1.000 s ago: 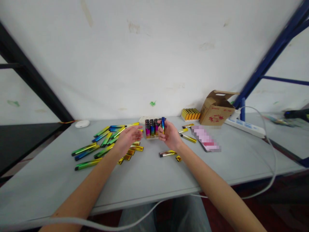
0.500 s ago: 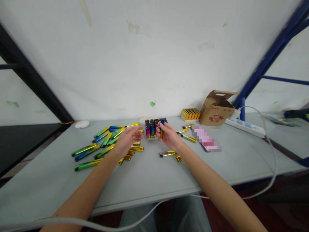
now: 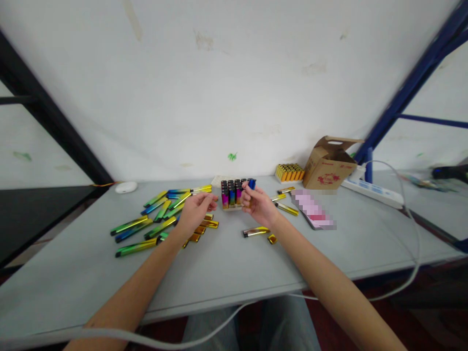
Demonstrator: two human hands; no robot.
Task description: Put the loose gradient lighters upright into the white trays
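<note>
The right hand (image 3: 261,204) is pinching a blue-topped lighter (image 3: 252,184) near-upright by the lighter block (image 3: 230,192), the left hand (image 3: 197,210) showing no determinable grip.

- Open lane: bare table (image 3: 224,265) between the forearms (image 3: 141,282), running far.
- Left: scattered lighters (image 3: 136,247) obstruct any low sweep (all lying flat).
- Far middle: upright lighters (image 3: 225,200) bar the way, the right hand (image 3: 260,202) crowding their right end.
- Far right: carton (image 3: 327,173) blocks.
- Right: white cable (image 3: 417,243) loops across the table edge.
</note>
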